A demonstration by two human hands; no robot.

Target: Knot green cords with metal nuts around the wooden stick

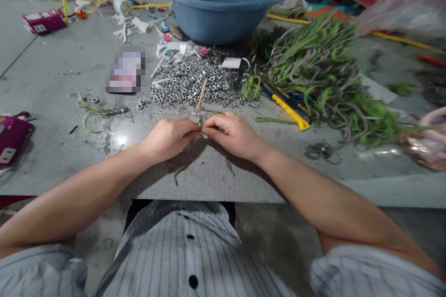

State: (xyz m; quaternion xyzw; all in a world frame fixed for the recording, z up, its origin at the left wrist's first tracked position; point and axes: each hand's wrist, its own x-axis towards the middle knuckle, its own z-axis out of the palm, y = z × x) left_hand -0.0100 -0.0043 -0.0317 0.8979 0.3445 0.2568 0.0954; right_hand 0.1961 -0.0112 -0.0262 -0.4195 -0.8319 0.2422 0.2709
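Note:
My left hand (pixel 170 138) and my right hand (pixel 237 135) meet at their fingertips near the front of the table, both closed in a pinch. Between them is a thin green cord (pixel 218 112), one strand showing above my right fingers, and a small shiny metal piece (pixel 199 121) sits at the fingertips. The pinched ends are hidden. A thin wooden stick (pixel 202 95) stands upright just beyond my fingers. Behind it spreads a pile of metal nuts (pixel 188 83).
A blue basin (pixel 223 14) stands behind the nuts. At right are a heap of green and grey cords (pixel 313 65) and a yellow utility knife (pixel 291 110). A phone (pixel 126 72), tied cords (pixel 92 111) and purple boxes (pixel 43 22) lie left. The table edge runs close to my body.

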